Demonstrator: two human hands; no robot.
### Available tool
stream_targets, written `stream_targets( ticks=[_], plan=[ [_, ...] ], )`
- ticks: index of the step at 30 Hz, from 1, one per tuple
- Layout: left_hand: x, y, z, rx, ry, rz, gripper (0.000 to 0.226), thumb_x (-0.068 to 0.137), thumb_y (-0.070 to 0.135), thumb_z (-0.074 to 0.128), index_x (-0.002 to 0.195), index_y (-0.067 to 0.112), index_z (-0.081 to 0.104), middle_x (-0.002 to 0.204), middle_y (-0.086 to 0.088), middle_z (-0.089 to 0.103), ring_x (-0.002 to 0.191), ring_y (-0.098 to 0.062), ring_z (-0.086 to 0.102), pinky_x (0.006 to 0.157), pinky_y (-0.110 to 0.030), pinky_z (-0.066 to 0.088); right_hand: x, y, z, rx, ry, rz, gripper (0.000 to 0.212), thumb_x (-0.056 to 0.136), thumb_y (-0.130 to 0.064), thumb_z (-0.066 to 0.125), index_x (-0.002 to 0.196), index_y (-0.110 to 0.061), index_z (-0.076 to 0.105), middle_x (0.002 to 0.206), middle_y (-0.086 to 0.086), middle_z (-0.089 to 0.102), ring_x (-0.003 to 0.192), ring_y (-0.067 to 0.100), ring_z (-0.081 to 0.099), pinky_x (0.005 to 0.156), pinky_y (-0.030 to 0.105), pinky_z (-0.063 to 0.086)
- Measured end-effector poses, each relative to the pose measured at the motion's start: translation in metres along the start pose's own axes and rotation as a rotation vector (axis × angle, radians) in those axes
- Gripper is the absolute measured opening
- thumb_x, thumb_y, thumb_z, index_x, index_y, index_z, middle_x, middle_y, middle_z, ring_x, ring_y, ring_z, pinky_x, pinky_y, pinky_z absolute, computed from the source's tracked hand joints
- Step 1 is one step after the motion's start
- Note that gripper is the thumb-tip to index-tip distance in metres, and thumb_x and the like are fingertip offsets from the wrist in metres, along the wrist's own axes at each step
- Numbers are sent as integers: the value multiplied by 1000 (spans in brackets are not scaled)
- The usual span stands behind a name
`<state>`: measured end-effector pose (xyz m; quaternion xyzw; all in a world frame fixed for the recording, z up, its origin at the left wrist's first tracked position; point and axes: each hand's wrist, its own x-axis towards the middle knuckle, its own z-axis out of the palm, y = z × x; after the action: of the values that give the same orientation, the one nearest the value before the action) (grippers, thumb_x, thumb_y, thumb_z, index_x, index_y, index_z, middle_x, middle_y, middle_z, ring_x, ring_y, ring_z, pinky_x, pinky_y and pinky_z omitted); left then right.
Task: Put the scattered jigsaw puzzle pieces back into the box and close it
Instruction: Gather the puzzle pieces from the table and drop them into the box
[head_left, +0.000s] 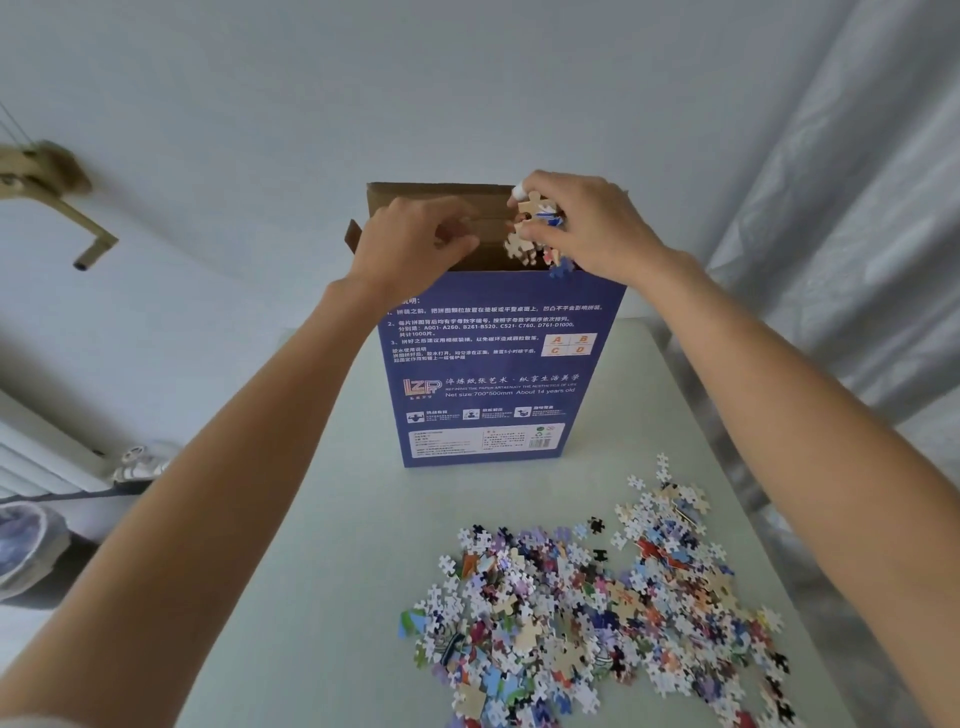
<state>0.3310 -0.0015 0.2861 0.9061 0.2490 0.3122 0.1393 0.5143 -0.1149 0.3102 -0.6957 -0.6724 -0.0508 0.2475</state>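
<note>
Loose puzzle pieces (597, 608), many-coloured with pale backs, lay heaped on the near right of the white table (322, 519). Behind them the blue box (488, 364) stood upright on its end, white print down its face, its brown top flap (441, 200) raised and the mouth open. At that opening the left hand (410, 244) curled its fingers over the near rim, while the right hand (582, 228) pinched a clump of pieces (535, 228) at the mouth, some dangling. What lay inside was hidden.

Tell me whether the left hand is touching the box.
Touching. The head view shows the left hand gripping the front edge of the open box at its top, fingers curled over the rim.
</note>
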Motion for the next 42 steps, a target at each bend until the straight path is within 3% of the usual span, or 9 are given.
stream_targets(
  ticks=[3, 12, 18, 22, 24, 27, 32, 37, 42],
  plan=[
    [-7, 3, -2, -12, -22, 0, 26, 86, 38, 60, 107, 25, 66, 87, 11, 71, 81, -7, 65, 80, -33, 52, 3, -3, 0, -37, 14, -2, 28, 84, -29, 66, 110, -22, 60, 99, -6, 60, 84, 13, 53, 70, 28, 37],
    [-24, -1, 6, 46, -86, 3, 22, 84, 29, 64, 105, 25, 68, 90, 10, 71, 85, -8, 64, 79, -33, 52, -7, -5, 18, 30, 32, 71, 24, 82, -24, 68, 106, -19, 64, 93, -5, 68, 82, 10, 64, 77, 40, 53],
    [-51, 13, 13, 137, 290, 240, 19, 89, 26, 56, 103, 20, 67, 91, 9, 70, 85, -14, 62, 66, -24, 47, -73, -20, 41, 120, 383, 19, 21, 91, -26, 56, 103, -11, 65, 99, 0, 68, 87, 7, 61, 75, 22, 52],
    [-109, 16, 41, 50, 408, 344, 15, 89, 17, 57, 96, 14, 70, 78, 4, 69, 71, -13, 61, 56, -22, 45, -161, -25, 101, 107, 310, 40, 19, 90, -21, 57, 101, -9, 67, 94, 1, 70, 82, 9, 63, 71, 21, 53],
    [-144, 11, 64, -13, 314, 275, 15, 88, 17, 57, 94, 15, 70, 78, 6, 69, 70, -14, 62, 55, -25, 49, -203, -22, 134, 90, 131, 109, 20, 89, -21, 58, 104, -11, 66, 97, -1, 70, 87, 12, 64, 73, 29, 57],
    [-196, 2, 102, -31, 23, 10, 20, 85, 28, 58, 102, 22, 68, 91, 10, 69, 85, -14, 63, 65, -31, 55, -257, -14, 173, 84, -287, 288, 36, 89, -29, 58, 123, -16, 57, 121, -1, 60, 113, 15, 53, 96, 38, 46],
    [-255, -10, 154, 56, -686, -464, 81, 78, 53, 66, 144, 30, 26, 146, -1, 35, 131, -23, 34, 101, -39, 39, -310, -8, 208, -10, -747, 591, 87, 76, -65, 56, 145, -27, 19, 154, 3, 10, 141, 28, 10, 113, 55, 16],
    [-295, 0, 190, 63, -1021, -491, 121, 60, 60, 76, 148, 30, -2, 152, -11, 9, 137, -33, 16, 104, -50, 35, -327, -31, 225, 45, -863, 638, 111, 64, -66, 67, 147, -30, 3, 156, 5, -2, 143, 30, 1, 113, 55, 9],
    [-318, 15, 201, 144, -1017, -343, 122, 57, 55, 80, 148, 35, 1, 147, -6, 12, 130, -27, 20, 100, -44, 42, -335, -54, 237, -49, -738, 552, 96, 68, -54, 72, 143, -26, 19, 149, 9, 21, 136, 28, 23, 111, 41, 22]
  ],
)
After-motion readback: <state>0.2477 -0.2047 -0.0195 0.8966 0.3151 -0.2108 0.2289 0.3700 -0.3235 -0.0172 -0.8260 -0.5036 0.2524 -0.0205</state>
